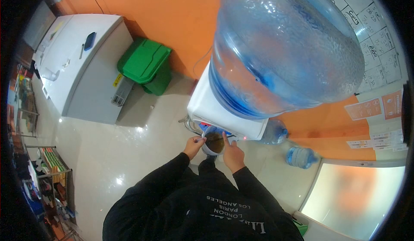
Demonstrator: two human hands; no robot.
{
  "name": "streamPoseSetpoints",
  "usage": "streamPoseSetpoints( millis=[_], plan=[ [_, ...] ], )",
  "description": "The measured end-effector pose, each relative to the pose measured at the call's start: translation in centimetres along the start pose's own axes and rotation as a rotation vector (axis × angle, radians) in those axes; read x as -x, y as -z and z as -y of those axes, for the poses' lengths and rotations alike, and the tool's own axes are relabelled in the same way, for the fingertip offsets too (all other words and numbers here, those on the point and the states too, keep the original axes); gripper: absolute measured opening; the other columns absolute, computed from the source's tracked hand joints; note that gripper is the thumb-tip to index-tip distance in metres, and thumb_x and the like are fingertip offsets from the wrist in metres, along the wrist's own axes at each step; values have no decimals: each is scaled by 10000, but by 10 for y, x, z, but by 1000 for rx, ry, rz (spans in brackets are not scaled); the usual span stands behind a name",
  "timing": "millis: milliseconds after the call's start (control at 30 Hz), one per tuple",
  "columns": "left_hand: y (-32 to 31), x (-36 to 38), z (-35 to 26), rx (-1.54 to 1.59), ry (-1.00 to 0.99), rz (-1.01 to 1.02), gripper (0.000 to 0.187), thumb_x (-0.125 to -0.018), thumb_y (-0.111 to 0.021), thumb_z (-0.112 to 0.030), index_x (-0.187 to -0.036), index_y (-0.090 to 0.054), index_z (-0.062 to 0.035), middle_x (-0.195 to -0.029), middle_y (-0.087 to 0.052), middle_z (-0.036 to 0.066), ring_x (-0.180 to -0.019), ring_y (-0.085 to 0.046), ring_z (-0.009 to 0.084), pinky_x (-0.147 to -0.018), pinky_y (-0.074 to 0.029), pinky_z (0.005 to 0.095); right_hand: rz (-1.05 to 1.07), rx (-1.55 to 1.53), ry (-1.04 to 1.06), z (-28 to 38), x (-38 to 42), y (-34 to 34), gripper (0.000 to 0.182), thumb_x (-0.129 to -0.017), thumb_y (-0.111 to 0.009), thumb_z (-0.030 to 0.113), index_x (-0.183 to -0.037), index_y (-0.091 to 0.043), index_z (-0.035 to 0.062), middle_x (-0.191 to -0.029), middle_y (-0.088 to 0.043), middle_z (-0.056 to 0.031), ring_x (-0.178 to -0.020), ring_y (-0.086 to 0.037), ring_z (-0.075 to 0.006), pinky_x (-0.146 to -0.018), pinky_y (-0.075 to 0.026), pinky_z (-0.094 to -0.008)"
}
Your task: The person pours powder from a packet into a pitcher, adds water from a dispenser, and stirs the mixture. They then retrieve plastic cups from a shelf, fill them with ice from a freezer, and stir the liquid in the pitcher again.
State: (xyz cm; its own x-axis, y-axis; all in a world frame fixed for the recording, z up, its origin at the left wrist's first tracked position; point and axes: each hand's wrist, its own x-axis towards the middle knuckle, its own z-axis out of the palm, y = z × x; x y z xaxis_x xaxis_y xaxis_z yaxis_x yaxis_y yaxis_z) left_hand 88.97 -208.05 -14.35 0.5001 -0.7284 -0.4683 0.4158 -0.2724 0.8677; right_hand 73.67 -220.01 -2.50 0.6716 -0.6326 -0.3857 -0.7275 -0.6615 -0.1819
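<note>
A light-coloured cup (214,143) with brown liquid in it sits under the front edge of a white water dispenser (228,117). My left hand (195,147) is closed, its fingers pinching the cup's rim on the left. To the cup's right is my right hand (233,155), with one finger stretched up towards the dispenser's front and the digits apart. A thin dark piece shows beside that finger; I cannot make out what it is. Red and blue parts show under the dispenser's edge, partly hidden. On top stands a big blue water bottle (284,47).
Two more water bottles, one beside the dispenser (274,132) and one farther right (301,157), stand on the floor. A green bin (144,62) and a white chest freezer (92,68) are at left. Shelves (54,167) hold goods; a whiteboard (371,30) hangs at right.
</note>
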Motion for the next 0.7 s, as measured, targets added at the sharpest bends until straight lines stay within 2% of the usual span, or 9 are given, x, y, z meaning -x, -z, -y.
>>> streamPoseSetpoints(
  millis=[633, 700],
  plan=[
    [-1, -2, 5, 29, 7, -2, 326, -921, -650, -249, -664, -566, -68, -634, -447, -76, -601, -383, 44, -550, -315, 252, -18, 15, 6, -1, 1, 0, 772, -843, -494, 74, -1529, -232, 310, -940, -568, -186, -742, -648, -349, -648, -522, -449],
    [-1, -3, 7, 26, 7, -8, 328, -921, -653, -252, -662, -563, -72, -635, -445, -76, -601, -380, 44, -550, -313, 251, 6, -8, -4, 0, 1, 2, 751, -867, -486, 78, -1525, -228, 331, -996, -574, -208, -766, -659, -356, -665, -529, -466]
  ],
)
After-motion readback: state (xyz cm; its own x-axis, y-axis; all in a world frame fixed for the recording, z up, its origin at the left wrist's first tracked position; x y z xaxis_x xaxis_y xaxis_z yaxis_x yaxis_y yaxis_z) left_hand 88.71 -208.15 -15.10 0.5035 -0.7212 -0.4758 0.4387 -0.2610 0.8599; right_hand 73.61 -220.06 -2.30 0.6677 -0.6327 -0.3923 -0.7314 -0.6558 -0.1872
